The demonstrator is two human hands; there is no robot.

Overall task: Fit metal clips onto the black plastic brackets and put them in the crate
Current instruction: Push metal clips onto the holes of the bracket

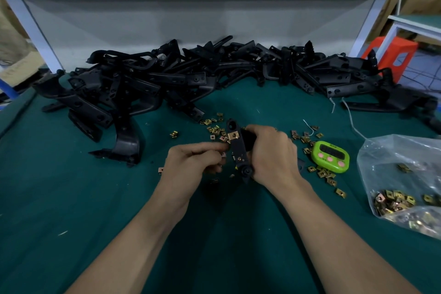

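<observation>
Head view, right fingers [263,132] gripping bracket [239,150], left fingers [207,147] pinching clip [223,154] beside it

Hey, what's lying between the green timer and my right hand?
In the head view, a few loose metal clips lie on the green mat between the timer and the right hand, which grips a black bracket.
</observation>
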